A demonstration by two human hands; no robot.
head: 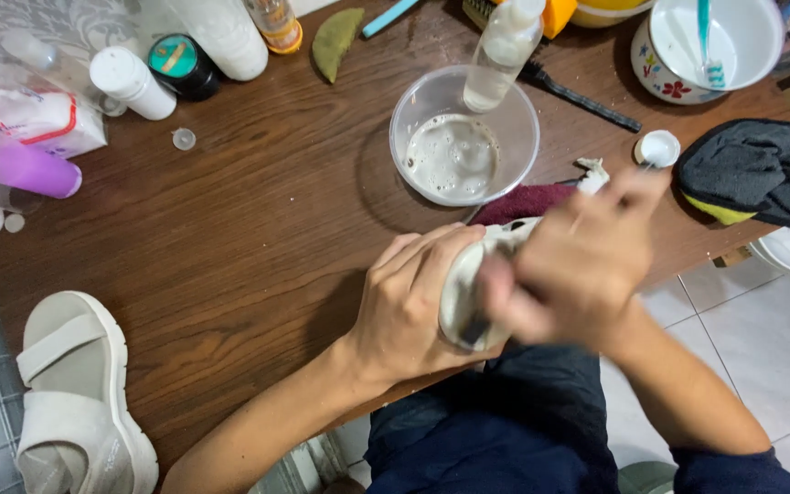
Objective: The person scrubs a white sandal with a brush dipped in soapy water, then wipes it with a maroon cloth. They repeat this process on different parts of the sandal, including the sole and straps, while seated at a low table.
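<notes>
Left hand (409,306) clasps a dirty off-white shoe (468,297) while the blurred right hand (578,265) grips it too.

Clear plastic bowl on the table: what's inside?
The clear plastic bowl holds shallow, foamy, cloudy liquid with dark specks at its edge. A clear spray bottle overlaps the far rim, hiding that part; whether it stands inside or behind cannot be told.
</notes>
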